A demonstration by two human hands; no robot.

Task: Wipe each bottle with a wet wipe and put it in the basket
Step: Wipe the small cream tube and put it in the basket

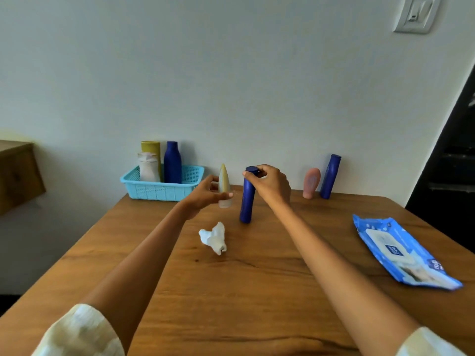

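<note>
My right hand (pixel 270 185) grips the cap end of a tall dark blue bottle (pixel 247 201) that stands on the wooden table (pixel 257 278). My left hand (pixel 205 195) reaches to a cream cone-topped bottle (pixel 224 185), its thumb and fingers curled round the lower part. A crumpled white wet wipe (pixel 213 237) lies on the table in front of both bottles. The light blue basket (pixel 144 187) at the back left holds a white bottle (pixel 148 167), a yellow-green bottle (pixel 151 150) and a dark blue bottle (pixel 172 163).
A pink bottle (pixel 311 182) and another dark blue bottle (pixel 330 176) stand by the wall at the back right. A blue pack of wet wipes (pixel 398 253) lies near the table's right edge. A wooden cabinet (pixel 18 173) stands at the left.
</note>
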